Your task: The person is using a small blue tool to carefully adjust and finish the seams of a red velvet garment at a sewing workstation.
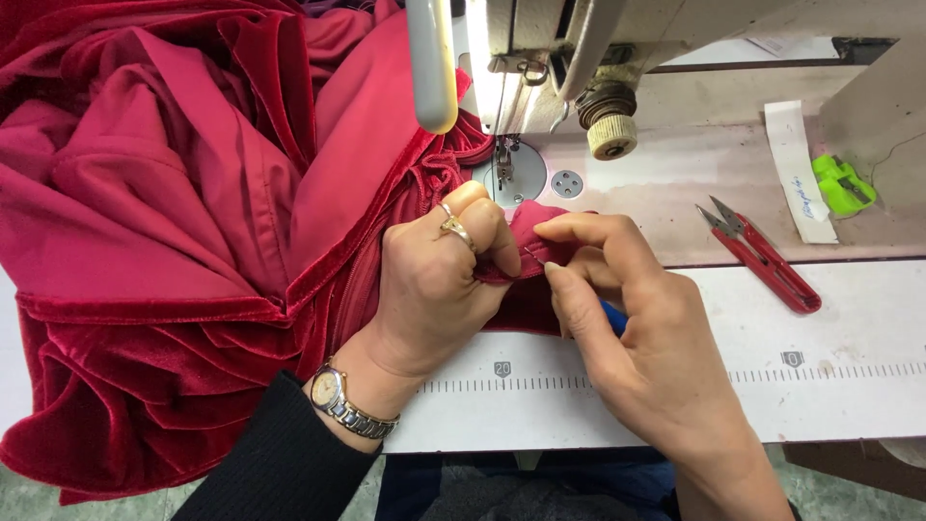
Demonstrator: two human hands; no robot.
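A large red velvet garment (154, 241) with a smooth red lining lies heaped on the left of the sewing table. My left hand (434, 280), wearing rings and a wristwatch, pinches a folded edge of the red fabric (532, 232) just in front of the needle. My right hand (627, 318) grips the same fold from the right, thumb and forefinger on the cloth, with something blue partly hidden under the palm. The presser foot (503, 169) of the sewing machine (540, 58) stands just behind the fold.
Red thread snips (762, 256) lie on the table to the right. A green clip-like tool (844, 185) and a white paper strip (801, 174) sit at the far right. A ruler scale (675, 378) runs along the table's front edge.
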